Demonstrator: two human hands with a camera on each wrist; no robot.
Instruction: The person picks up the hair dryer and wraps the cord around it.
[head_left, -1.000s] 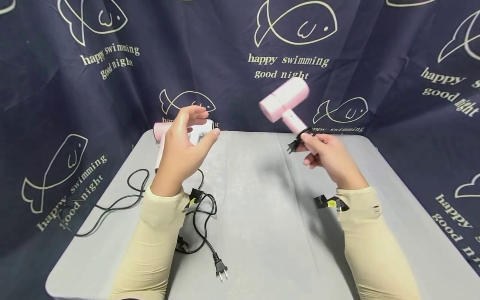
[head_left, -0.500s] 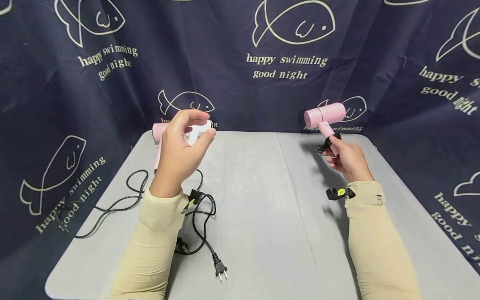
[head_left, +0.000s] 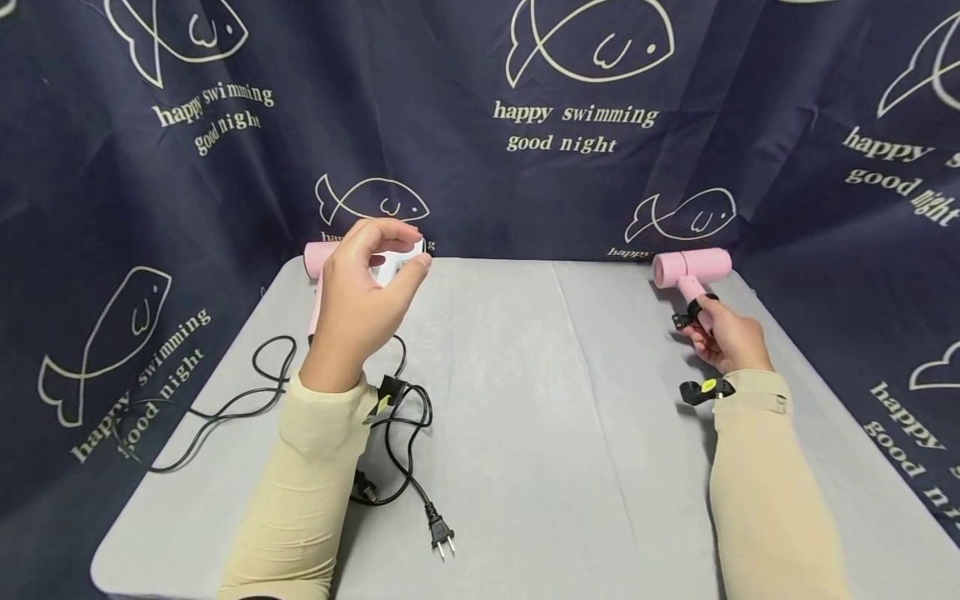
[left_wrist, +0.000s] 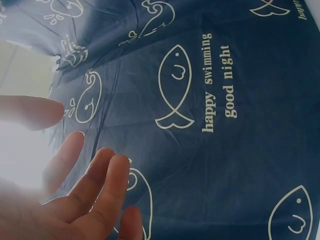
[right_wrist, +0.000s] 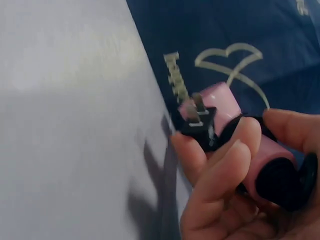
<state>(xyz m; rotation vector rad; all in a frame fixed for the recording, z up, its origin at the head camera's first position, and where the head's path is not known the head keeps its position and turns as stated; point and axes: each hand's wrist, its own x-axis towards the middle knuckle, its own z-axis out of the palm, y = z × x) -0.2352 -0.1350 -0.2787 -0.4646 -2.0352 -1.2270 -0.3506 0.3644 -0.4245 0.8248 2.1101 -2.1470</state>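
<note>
My right hand (head_left: 731,333) grips the handle of a pink hair dryer (head_left: 693,267) at the far right corner of the table. A black cord is wound round that handle, and its two-pin plug (right_wrist: 197,120) sticks out beside my fingers in the right wrist view. My left hand (head_left: 367,287) is raised on the left, thumb and fingers bent apart with nothing between them, as the left wrist view also shows. Behind it, partly hidden, are another pink hair dryer (head_left: 318,258) and a white appliance (head_left: 392,265).
Black cords (head_left: 217,417) trail over the left side of the grey table (head_left: 517,417). One two-pin plug (head_left: 439,529) lies near the front, and another plug (head_left: 365,486) sits beside my left sleeve. A dark blue curtain (head_left: 465,100) printed with fish hangs behind the table.
My right hand has carried the pink hair dryer to the right and down, from above the table's back middle to its far right corner. My left hand has barely moved.
</note>
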